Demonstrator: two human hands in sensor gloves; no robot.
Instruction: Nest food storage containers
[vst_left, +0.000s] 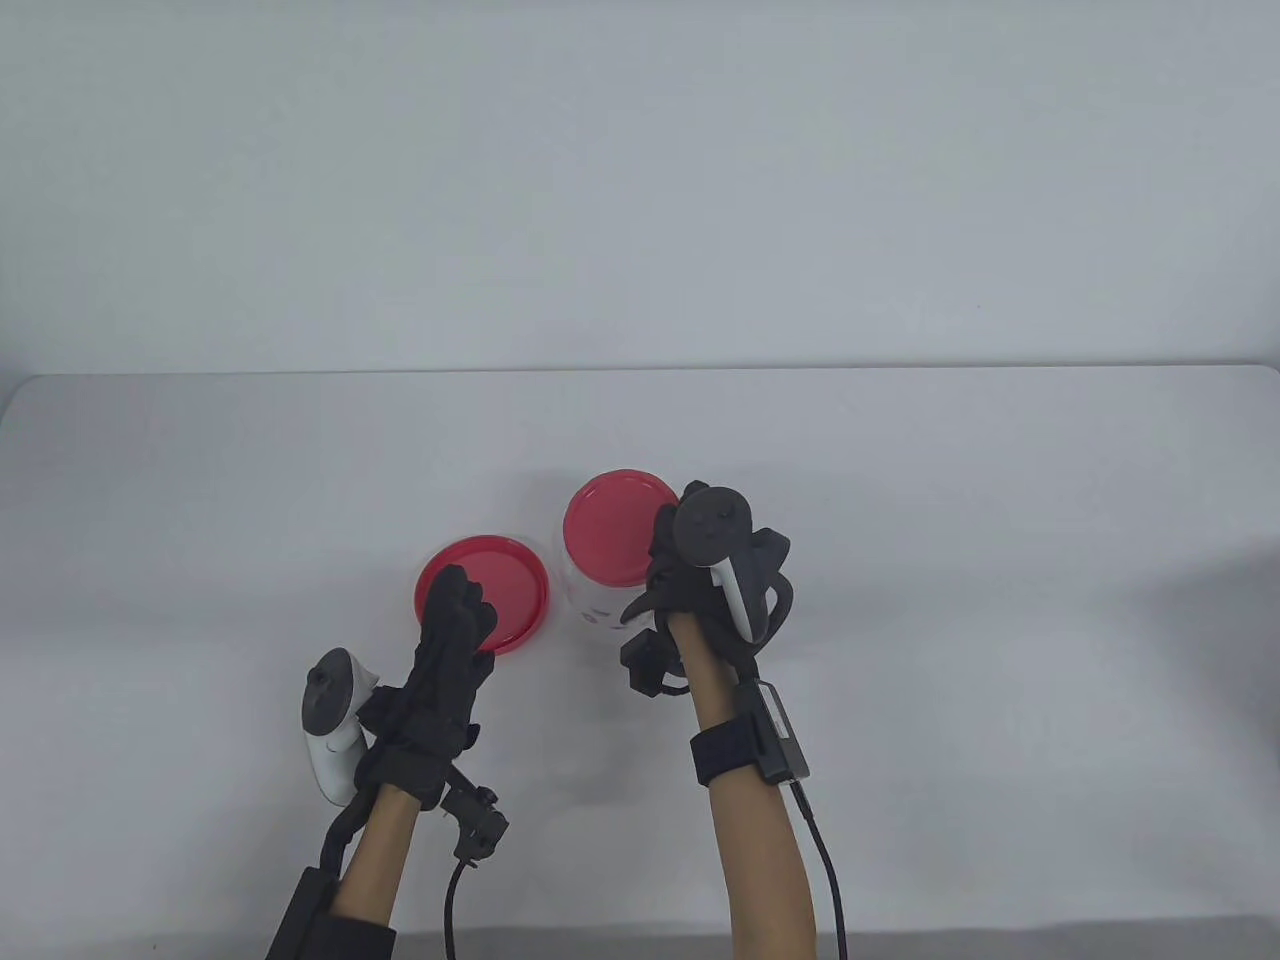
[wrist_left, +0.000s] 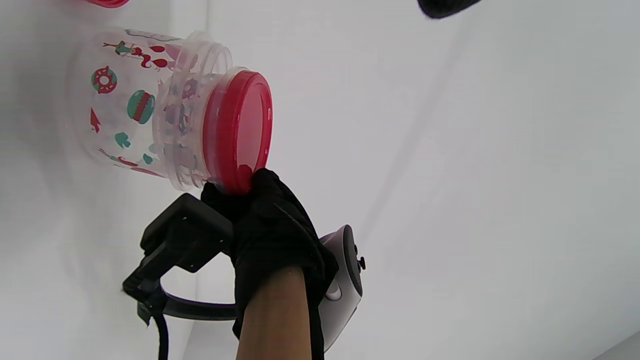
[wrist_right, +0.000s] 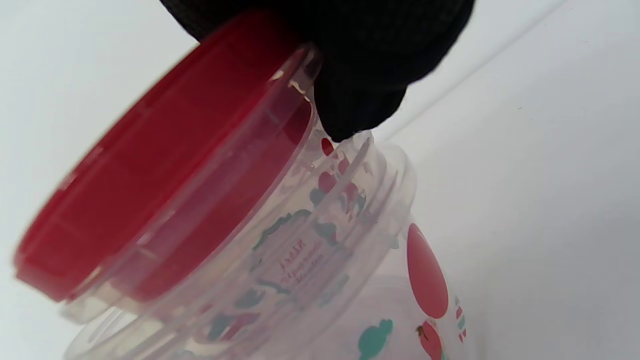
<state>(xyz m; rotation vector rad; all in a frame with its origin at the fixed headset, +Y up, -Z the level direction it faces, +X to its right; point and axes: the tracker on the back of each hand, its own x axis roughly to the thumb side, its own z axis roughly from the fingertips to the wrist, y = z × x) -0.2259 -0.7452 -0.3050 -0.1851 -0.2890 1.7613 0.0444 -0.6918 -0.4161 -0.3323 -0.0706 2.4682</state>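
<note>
A loose red lid (vst_left: 510, 585) lies flat on the table, and my left hand (vst_left: 455, 610) rests on its near left part with the fingers stretched out. To its right stands a large clear printed container (wrist_left: 110, 105), also in the right wrist view (wrist_right: 425, 280). A smaller clear container (wrist_right: 280, 235) closed with a red lid (vst_left: 612, 525) sits partly inside it, tilted. My right hand (vst_left: 662, 545) grips this smaller container at its lid rim, as the left wrist view (wrist_left: 255, 195) shows. A gloved finger (wrist_right: 360, 65) presses the rim.
The white table (vst_left: 900, 600) runs to a far edge against a white wall. A cable (vst_left: 825, 860) hangs from my right wrist, and another trails from my left wrist (vst_left: 450, 900).
</note>
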